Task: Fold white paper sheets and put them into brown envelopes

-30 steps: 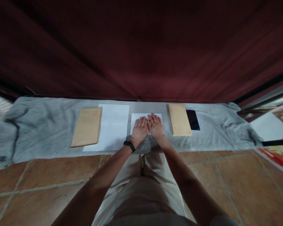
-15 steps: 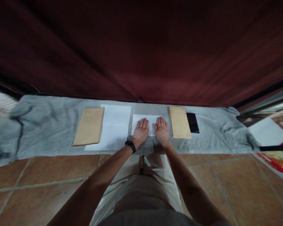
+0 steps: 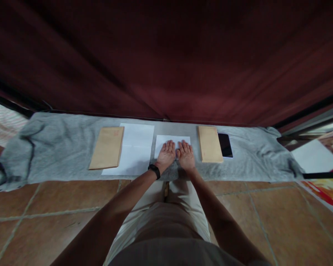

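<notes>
A small white sheet of paper (image 3: 161, 140), perhaps folded, lies on the grey cloth in front of me, partly covered by my hands. My left hand (image 3: 166, 153) rests flat on its middle, fingers stretched out. Close beside it, my right hand (image 3: 185, 154) lies flat over the paper's right part, fingers extended and a little apart. Left of the hands is a larger white sheet (image 3: 137, 147), its left side under a stack of brown envelopes (image 3: 107, 147). Another stack of brown envelopes (image 3: 210, 144) lies to the right of my right hand.
The grey cloth (image 3: 252, 155) covers a narrow bench-like surface. A dark phone (image 3: 225, 145) sits against the right envelopes. Behind rises a dark red curtain-like wall (image 3: 183, 74). At the far right are a white sheet (image 3: 316, 157) and a colourful printed bag or poster (image 3: 326, 190).
My right hand has slid left across the small paper, nearer to my left hand. The left hand stays nearly in place. The view has shifted slightly.
</notes>
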Available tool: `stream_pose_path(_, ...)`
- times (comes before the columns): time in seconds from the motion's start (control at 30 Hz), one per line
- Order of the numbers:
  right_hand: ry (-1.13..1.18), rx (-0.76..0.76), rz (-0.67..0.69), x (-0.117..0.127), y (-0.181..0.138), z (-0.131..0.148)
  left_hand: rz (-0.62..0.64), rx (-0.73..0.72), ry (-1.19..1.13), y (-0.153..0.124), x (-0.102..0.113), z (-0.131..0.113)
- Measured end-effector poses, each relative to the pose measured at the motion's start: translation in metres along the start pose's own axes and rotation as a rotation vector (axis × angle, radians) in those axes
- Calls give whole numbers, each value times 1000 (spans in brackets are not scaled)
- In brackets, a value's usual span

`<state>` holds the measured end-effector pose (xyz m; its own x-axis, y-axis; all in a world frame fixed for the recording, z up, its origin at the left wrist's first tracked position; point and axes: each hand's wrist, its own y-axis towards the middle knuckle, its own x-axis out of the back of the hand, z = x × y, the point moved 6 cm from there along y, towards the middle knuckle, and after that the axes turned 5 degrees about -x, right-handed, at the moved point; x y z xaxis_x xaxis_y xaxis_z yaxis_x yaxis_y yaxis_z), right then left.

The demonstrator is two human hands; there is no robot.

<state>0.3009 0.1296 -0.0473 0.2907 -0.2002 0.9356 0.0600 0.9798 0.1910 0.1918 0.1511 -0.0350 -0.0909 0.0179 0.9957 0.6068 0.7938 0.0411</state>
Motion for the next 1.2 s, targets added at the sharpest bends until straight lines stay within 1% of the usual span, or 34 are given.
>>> stream_pose_path(0.17,3,-25,-10,2,0,1,14,-5,-30,1,1,-6)
stream_pose_path(0.4,14,-41,8,7,0,2,59,-68,31,2,5,-17)
stream_pose_path(0.8,42,-53,22,6,0,1,110,-101,26,4,2,-18)
stream_pose_path(0.97,45,-53,13,5,1,1,87,-107,42,5,5,-9)
stream_pose_path(1.07,48,-57,7,6,1,1,67,-99,41,5,7,1)
stream_pose_path(1.2,50,-52,7,5,1,0,27,-64,-15,4,8,16)
